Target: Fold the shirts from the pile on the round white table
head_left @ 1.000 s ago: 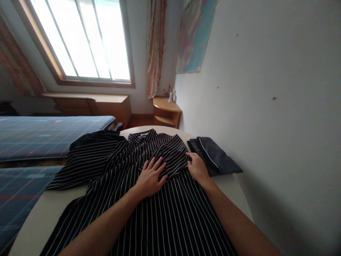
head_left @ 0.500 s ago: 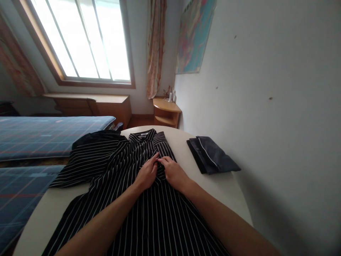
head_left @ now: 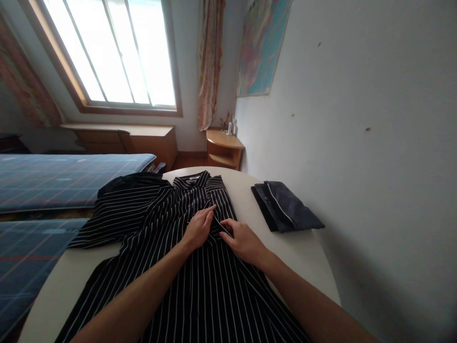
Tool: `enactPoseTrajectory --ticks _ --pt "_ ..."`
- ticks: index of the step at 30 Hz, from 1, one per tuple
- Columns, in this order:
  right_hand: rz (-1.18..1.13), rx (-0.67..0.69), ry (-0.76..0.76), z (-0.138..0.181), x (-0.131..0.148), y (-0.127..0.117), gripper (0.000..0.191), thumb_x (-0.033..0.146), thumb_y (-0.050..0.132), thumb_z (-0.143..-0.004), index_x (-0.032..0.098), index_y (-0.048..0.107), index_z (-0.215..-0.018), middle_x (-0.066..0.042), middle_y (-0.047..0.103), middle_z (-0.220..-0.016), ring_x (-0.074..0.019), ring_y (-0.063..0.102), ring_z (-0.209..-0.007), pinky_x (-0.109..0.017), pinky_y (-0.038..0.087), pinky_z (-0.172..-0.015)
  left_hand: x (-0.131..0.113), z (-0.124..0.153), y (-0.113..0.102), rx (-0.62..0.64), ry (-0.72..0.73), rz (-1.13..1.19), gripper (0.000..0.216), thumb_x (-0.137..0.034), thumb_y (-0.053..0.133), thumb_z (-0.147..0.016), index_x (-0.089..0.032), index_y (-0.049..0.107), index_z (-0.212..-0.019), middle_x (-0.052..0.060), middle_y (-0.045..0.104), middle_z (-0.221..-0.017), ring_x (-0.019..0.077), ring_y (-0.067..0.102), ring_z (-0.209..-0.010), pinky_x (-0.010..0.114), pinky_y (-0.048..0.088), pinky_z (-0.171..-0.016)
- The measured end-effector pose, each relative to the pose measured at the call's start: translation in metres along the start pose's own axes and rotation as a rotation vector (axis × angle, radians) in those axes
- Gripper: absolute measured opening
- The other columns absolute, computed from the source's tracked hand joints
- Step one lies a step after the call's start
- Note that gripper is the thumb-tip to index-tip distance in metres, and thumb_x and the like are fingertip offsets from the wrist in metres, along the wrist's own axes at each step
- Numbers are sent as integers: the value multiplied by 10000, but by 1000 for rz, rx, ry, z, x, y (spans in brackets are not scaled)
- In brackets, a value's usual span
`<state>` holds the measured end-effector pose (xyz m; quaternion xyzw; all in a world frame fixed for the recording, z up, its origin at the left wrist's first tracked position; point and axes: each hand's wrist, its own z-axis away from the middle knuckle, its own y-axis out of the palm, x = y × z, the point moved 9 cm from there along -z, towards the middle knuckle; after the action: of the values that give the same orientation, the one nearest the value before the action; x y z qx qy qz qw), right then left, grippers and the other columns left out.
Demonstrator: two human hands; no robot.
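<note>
A black shirt with thin white stripes (head_left: 200,295) lies spread over a round white table (head_left: 246,183), collar at the far side and one sleeve out to the left. My left hand (head_left: 198,228) is closed on the cloth at the upper front of the shirt, fingertips pressed together. Just right of it, my right hand (head_left: 246,242) has a raised edge of the same cloth between thumb and fingers. What lies beneath the fingers is hidden.
Dark folded cloth (head_left: 285,207) with a pale line rests at the table's right edge, near the white wall (head_left: 357,181). Beds with blue plaid mattresses (head_left: 71,181) stand left. Beyond are a desk (head_left: 153,133) and a corner shelf (head_left: 224,139).
My right hand has moved right and slightly toward me, away from my left hand, drawing a cloth edge along. The left hand has barely moved.
</note>
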<state>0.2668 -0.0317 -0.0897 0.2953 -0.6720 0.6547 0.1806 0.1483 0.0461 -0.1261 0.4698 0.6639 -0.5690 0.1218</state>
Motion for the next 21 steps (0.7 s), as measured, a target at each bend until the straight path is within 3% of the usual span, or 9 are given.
enactPoseTrajectory --ticks 5,11,16,21 --pt "-156 152 -80 1 -3 15 471 184 665 -826 164 601 -1292 -39 695 -973 -142 627 -779 -256 474 -741 2 -4 3 24 -1 -74 515 -363 266 -1023 -127 619 -1315 93 610 -1372 195 493 -1331 373 333 -1160" --pt "-144 165 -63 6 -17 21 415 214 704 -797 167 652 -1206 -13 678 -864 -132 596 -711 -240 455 -673 -2 -1 12 78 17 -299 460 -387 357 -1010 -210 579 -1372 80 543 -1445 260 444 -1362 468 345 -1138" --pt "-224 186 -83 7 -19 22 405 252 697 -816 188 652 -1214 8 659 -840 -107 552 -638 -226 437 -620 -4 -1 9 17 21 -270 462 -355 350 -1007 -162 586 -1354 99 572 -1407 239 477 -1330 425 355 -1145" --pt "-212 184 -90 7 -19 23 390 247 696 -816 198 662 -1202 11 660 -828 -107 548 -633 -225 428 -613 3 -12 9 -15 -13 -206 458 -381 383 -992 -194 586 -1358 67 601 -1383 237 428 -1366 426 323 -1164"
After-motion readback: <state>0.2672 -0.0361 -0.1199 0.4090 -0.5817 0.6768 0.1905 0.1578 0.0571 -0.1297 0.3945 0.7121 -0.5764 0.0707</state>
